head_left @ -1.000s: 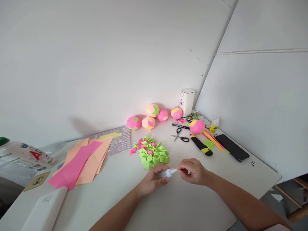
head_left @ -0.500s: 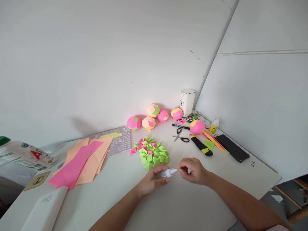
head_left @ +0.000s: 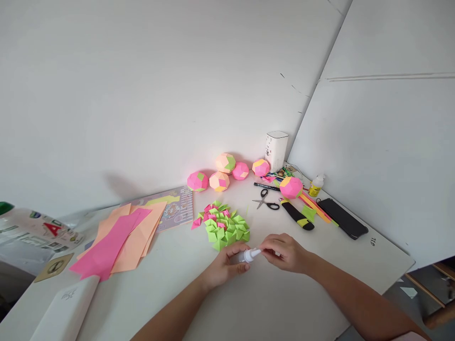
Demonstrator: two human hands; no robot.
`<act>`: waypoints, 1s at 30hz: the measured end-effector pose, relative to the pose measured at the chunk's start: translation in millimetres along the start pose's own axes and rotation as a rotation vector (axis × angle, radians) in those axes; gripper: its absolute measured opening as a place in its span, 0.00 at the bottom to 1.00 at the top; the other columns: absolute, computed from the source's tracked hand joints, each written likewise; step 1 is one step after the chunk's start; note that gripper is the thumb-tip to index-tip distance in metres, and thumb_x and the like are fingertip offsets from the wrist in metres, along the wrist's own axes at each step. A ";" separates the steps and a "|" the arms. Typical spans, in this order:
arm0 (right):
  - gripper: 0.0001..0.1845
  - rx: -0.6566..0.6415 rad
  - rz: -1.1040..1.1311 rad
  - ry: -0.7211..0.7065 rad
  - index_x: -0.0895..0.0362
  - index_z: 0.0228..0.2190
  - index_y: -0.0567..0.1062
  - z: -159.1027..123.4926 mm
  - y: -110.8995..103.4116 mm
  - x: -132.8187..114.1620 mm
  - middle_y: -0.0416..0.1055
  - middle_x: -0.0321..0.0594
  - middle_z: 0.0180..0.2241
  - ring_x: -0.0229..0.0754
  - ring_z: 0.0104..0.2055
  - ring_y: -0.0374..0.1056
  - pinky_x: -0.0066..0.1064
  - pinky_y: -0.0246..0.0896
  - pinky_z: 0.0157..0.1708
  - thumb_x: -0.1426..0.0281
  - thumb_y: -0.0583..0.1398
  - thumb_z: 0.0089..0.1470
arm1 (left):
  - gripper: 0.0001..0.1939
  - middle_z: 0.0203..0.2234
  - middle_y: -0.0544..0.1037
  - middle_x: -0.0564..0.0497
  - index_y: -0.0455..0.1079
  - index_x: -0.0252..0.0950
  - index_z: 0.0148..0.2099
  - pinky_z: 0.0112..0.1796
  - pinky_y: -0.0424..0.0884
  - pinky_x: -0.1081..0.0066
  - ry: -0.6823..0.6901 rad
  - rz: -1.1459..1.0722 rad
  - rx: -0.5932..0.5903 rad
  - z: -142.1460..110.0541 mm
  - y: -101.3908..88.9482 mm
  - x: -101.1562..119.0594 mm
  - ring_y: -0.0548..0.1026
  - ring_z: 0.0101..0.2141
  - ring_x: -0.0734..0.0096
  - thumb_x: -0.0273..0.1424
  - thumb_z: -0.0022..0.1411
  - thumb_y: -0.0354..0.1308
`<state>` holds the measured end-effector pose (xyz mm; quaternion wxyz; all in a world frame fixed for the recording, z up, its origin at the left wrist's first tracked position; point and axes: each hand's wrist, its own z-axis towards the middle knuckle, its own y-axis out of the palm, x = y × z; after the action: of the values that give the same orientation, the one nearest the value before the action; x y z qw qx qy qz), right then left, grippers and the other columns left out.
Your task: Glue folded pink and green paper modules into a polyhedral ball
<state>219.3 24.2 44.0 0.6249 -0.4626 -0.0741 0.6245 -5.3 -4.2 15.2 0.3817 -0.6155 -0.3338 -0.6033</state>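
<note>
While I watch through the head view, I judge the step in hand to be close work at the nozzle (head_left: pixel 255 253) of a small white bottle (head_left: pixel 248 256). My left hand (head_left: pixel 225 268) has that bottle by its body, fingers wrapped behind and thumb along the near side, the hand closed only as far as its girth allows. The bottle lies tilted well over, its nozzle aimed across at my right fingertips. My right hand (head_left: pixel 288 254) is drawn into a near-closed pinch right at the nozzle's end; I cannot tell whether it grips the tip, something tiny on it, or nothing.

As I read it, a move from this pose calls for a steady left grip with no squeeze on the bottle, and small, light motion from the right thumb and forefinger. My left forearm reaches in from the lower left, my right one from the lower right, so the hands meet nearly head-on, just above the tabletop (head_left: pixel 277 308).

Just beyond my left fingers sits a heap of folded green and pink paper pieces (head_left: pixel 231 229). Farther out past my right fingers are the scissors (head_left: pixel 263 201) and a black-and-yellow cutter (head_left: pixel 294 214), with a pink-and-yellow paper ball (head_left: pixel 291 188) behind the cutter.
</note>
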 end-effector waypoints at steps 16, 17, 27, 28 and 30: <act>0.07 0.086 -0.257 -0.187 0.57 0.30 0.69 0.7 -0.7 -1.1 0.68 0.36 0.21 0.34 0.21 0.57 0.25 0.53 0.19 0.79 0.55 0.52 | 0.13 0.32 0.67 0.51 0.71 0.37 0.38 0.39 0.60 0.69 -0.014 0.013 -0.002 -0.6 0.6 -2.2 0.64 0.36 0.67 0.36 0.51 0.64; 0.07 0.100 -0.279 -0.196 0.56 0.29 0.68 1.0 -0.4 -1.6 0.67 0.35 0.21 0.33 0.20 0.56 0.25 0.52 0.18 0.80 0.55 0.51 | 0.13 0.32 0.67 0.51 0.71 0.37 0.38 0.38 0.60 0.69 -0.016 0.016 0.002 -0.5 0.8 -2.7 0.64 0.36 0.67 0.36 0.51 0.64; 0.08 0.115 -0.050 -0.058 0.55 0.24 0.65 0.2 4.8 -3.3 0.60 0.30 0.18 0.31 0.18 0.50 0.22 0.48 0.16 0.80 0.54 0.44 | 0.14 0.33 0.69 0.51 0.71 0.38 0.39 0.39 0.60 0.69 -0.008 0.034 0.014 -0.3 1.6 -5.7 0.65 0.36 0.66 0.38 0.50 0.64; 0.08 0.113 -0.016 -0.034 0.55 0.24 0.65 0.1 5.1 -3.4 0.60 0.30 0.19 0.31 0.18 0.51 0.22 0.49 0.16 0.80 0.54 0.44 | 0.14 0.33 0.69 0.51 0.71 0.38 0.39 0.39 0.60 0.68 -0.011 0.038 0.016 -0.4 1.8 -5.5 0.65 0.37 0.66 0.38 0.50 0.64; 0.07 0.111 0.063 0.028 0.55 0.24 0.66 0.5 5.1 -4.1 0.60 0.31 0.19 0.31 0.19 0.54 0.22 0.51 0.17 0.80 0.54 0.43 | 0.15 0.33 0.69 0.51 0.71 0.38 0.39 0.39 0.60 0.68 -0.015 0.035 0.019 -0.5 1.8 -4.7 0.65 0.37 0.66 0.38 0.50 0.65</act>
<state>214.4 19.9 42.9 0.6306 -0.4380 -0.0160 0.6405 -4.2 -5.3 10.4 0.3958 -0.6221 -0.3313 -0.5887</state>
